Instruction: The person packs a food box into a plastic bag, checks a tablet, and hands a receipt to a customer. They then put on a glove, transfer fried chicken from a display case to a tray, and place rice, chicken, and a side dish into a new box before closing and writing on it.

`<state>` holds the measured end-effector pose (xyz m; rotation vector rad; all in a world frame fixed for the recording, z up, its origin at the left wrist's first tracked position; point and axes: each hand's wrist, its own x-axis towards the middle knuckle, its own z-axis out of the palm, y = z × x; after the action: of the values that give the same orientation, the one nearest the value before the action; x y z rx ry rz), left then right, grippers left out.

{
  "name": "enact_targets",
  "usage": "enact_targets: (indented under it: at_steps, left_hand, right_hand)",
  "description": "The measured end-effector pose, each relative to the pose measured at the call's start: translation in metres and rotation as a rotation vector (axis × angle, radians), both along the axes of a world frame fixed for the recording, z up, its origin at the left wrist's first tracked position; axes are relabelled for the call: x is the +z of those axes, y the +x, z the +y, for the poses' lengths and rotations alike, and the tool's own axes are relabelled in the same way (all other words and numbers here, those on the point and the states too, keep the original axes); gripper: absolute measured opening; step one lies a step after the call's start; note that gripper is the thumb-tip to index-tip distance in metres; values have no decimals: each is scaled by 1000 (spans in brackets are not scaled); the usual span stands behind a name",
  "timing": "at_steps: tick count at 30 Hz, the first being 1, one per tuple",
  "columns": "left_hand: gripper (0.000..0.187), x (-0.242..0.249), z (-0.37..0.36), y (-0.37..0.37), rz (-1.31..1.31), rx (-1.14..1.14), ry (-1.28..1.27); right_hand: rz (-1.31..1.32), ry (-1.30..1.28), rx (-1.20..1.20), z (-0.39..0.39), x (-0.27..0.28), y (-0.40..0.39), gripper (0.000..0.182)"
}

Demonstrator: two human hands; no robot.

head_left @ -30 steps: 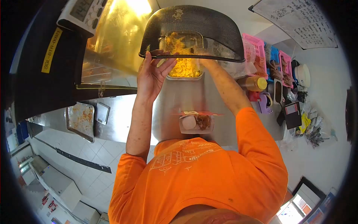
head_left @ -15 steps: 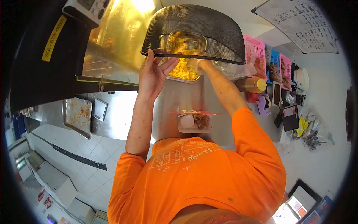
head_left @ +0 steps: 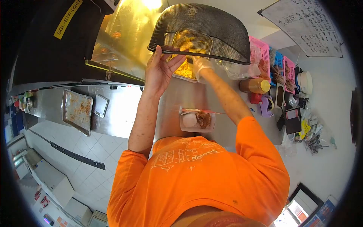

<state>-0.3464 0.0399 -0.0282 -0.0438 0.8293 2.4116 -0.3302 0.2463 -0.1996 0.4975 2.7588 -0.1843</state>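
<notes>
A black mesh food cover is tilted up at the back of the counter. My left hand grips its front rim, thumb in front and fingers underneath. Beneath the cover stands a metal tray of yellow, scrambled-egg-like food. My right hand, in a clear plastic glove, is at the tray's right side; its fingertips are partly hidden by the cover and the food. Nearer my body is a paper food box with a white rice mound and brown meat-like food.
At right stand a sauce bottle, a purple tape dispenser, and pink and blue baskets. A lit glass cabinet borders the left. A crumb-covered metal tray lies further left on the counter.
My right hand has drawn back slightly toward me, so its gloved part now shows below the cover's rim. My left hand still holds the cover up, a little further right.
</notes>
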Motion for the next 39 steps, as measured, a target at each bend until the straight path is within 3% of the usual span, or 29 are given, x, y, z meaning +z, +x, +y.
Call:
enact_targets:
  at_steps: [5, 8, 9, 10, 13, 17, 23, 26, 27, 31, 34, 35, 38, 39]
  left_hand:
    - [41, 0, -2, 3, -7, -3, -8]
    - [42, 1, -1, 2, -7, 3, -9]
    - [42, 3, 0, 2, -6, 8, -11]
    - [42, 4, 0, 3, -7, 13, -14]
    - [42, 4, -1, 2, 12, -8, -20]
    - [41, 3, -2, 4, 30, -15, -1]
    - [42, -2, -5, 4, 29, -38, 29]
    - [43, -7, -10, 9, 23, -66, 18]
    - [44, -6, -12, 11, 23, -68, -1]
    - [45, -25, -20, 18, 42, -90, -10]
    - [46, -29, -27, 34, 60, -85, -34]
    - [46, -33, -27, 34, 24, -78, -44]
    - [45, -34, -28, 40, 0, -82, -42]
    - [45, -34, -29, 44, 4, -88, -36]
  right_hand:
    - [-71, -48, 32, -11, -9, -1, 70]
    - [29, 75, 105, -3, -39, -11, 69]
    - [458, 246, 226, -3, -42, -1, 55]
    - [542, 233, 250, 1, -43, -4, 54]
    - [63, -273, 46, 16, -12, -23, 51]
    - [-185, -755, -249, 26, 43, -18, 47]
    - [-256, -1155, -513, 28, 106, 36, 41]
    - [-166, -1283, -573, 19, 134, 86, 38]
    - [-23, -1332, -580, 9, 136, 107, 33]
    - [40, -1447, -577, -12, 150, 191, 34]
    - [-87, -1351, -514, -41, 155, 239, 37]
    - [-18, -1376, -528, -50, 126, 252, 38]
    - [191, -974, -452, -78, 53, 277, 39]
    - [18, -396, -476, -105, 87, 268, 45]
